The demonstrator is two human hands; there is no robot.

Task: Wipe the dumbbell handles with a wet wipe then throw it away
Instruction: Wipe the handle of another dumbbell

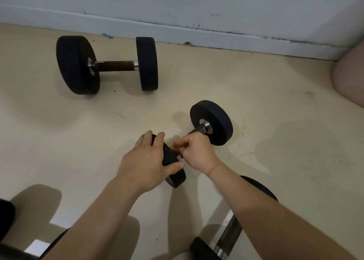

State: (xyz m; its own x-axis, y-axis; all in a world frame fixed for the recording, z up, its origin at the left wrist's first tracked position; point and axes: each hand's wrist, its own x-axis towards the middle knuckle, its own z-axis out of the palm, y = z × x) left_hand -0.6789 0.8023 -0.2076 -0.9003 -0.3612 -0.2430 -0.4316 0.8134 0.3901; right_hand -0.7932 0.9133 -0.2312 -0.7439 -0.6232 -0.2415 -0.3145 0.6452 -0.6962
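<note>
A black dumbbell [213, 121] lies on the cream floor in the middle of the view. My left hand [145, 161] grips its near weight plate [176, 178], fingers curled over the top and thumb on the side. My right hand [195, 151] is wrapped round its handle, pinching a small rust-stained wet wipe [174, 146] against the bar. Only the far end of the handle [198, 129] shows. A second dumbbell [106, 64] with a rusty brown handle lies at the back left. A third dumbbell [228, 238] lies at the bottom right, partly under my right forearm.
A grey wall with a white skirting board [197, 35] runs along the back. A pale rounded object [350, 78] sits at the right edge. Dark shapes [7, 216] fill the bottom left corner. A damp-looking patch [295, 141] marks the floor on the right.
</note>
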